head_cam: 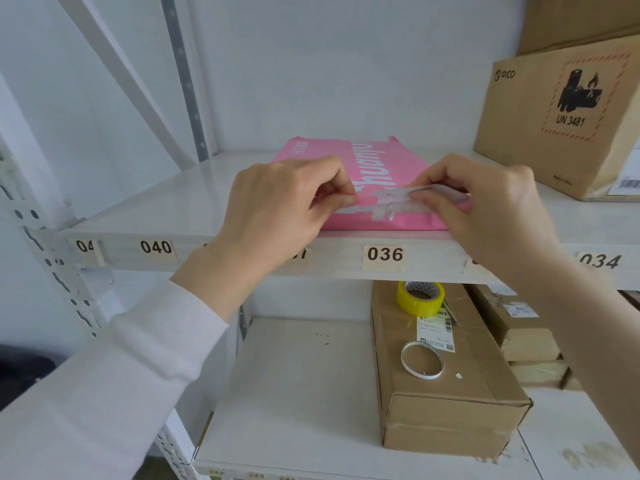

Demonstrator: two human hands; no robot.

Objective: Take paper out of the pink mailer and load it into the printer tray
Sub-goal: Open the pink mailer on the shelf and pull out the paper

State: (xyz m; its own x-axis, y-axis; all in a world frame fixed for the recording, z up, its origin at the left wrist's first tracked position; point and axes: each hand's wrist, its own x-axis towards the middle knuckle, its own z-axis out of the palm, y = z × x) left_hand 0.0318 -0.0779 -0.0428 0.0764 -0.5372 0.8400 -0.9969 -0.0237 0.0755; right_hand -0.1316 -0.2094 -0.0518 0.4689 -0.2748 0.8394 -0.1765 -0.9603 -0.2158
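The left hand [280, 202] and right hand [485, 206] cover the front corners of the pink mailer [377, 168], so you can't read its full print, and whatever's inside is hidden. The clear tape strip [398, 202] disappears under the right fingertips. A couple of shelf labels [383, 255] are blocked by the wrists, and the one at far left is cut short. The big cardboard box [561, 119] runs off the right edge; the box above it is mostly out of frame. The sticker [434, 332] on the lower box is probably a shipping label, too small to read.
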